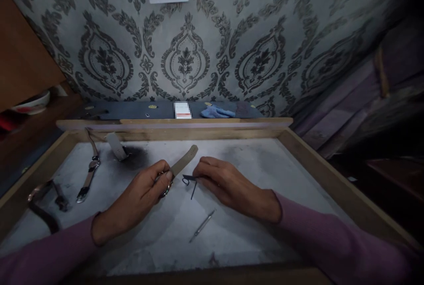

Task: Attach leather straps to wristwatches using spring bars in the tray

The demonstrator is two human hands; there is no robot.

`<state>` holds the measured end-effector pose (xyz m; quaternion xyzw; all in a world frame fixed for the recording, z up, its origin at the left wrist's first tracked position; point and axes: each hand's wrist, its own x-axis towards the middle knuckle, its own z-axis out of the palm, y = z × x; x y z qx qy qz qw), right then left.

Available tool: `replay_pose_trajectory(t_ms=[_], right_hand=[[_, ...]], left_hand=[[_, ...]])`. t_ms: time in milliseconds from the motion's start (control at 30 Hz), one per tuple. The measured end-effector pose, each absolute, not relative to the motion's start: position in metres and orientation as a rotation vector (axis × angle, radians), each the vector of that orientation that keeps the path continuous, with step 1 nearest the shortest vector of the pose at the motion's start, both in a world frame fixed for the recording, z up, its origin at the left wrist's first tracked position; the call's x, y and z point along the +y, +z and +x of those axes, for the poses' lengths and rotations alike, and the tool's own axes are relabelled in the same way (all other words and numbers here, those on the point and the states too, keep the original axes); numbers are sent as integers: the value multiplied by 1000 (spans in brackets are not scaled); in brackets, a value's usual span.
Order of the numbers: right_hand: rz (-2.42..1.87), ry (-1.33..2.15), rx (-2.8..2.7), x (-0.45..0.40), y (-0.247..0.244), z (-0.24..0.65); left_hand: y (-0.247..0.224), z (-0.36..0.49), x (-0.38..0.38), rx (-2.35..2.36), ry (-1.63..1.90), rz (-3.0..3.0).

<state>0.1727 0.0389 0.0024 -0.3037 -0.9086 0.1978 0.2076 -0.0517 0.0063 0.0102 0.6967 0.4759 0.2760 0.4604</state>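
Left of the tray's middle, my left hand point(142, 192) is closed on a wristwatch point(167, 188), its thumb over the case. The watch's tan strap point(185, 160) sticks out up and to the right. Just right of it, my right hand point(228, 183) has its fingers pressed together on a thin dark piece point(189, 178). This piece has a small loop and a narrow strip hanging down; what it is exactly I cannot make out. Below and between the hands, a slim metal tool point(202, 225) lies on the pale tray surface.
Several more watches lie at the tray's left, including one with a brown strap point(89, 174) and one with a pale strap point(116, 146). The wooden rim point(205, 134) surrounds the tray. Behind it are a blue cloth point(217, 111) and a small white box point(182, 110).
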Motion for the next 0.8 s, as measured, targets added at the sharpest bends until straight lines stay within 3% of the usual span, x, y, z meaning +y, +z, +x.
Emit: replay_pose_trajectory(t_ms=[800], right_hand=[[-626,357,-2542,20,9,160]], left_hand=[[11,-51,5,1014,667,1659]])
